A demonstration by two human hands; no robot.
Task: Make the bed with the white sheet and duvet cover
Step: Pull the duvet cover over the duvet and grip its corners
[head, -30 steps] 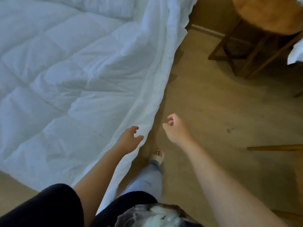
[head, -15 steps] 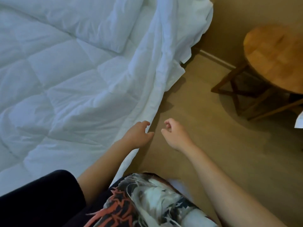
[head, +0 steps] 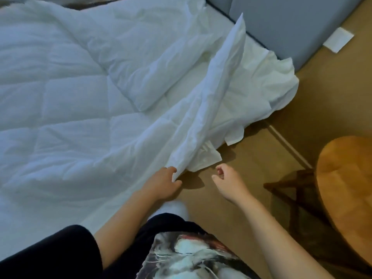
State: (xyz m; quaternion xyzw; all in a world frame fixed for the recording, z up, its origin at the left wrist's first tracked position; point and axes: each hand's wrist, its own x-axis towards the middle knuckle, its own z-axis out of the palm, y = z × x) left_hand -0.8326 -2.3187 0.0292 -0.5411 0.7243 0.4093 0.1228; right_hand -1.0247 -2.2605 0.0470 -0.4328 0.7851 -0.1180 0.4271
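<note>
At the duvet cover (head: 211, 109) hem, left hand (head: 161, 184) fingers pinch it; right hand (head: 229, 183) fingers loosely curled, empty

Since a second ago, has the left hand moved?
Yes: the left hand went forward, from short of the wooden table to level with it, now gripping the duvet cover.

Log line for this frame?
step: bed making | left grip: holds white sheet edge | right grip: free, loosely curled | duvet: spread out
</note>
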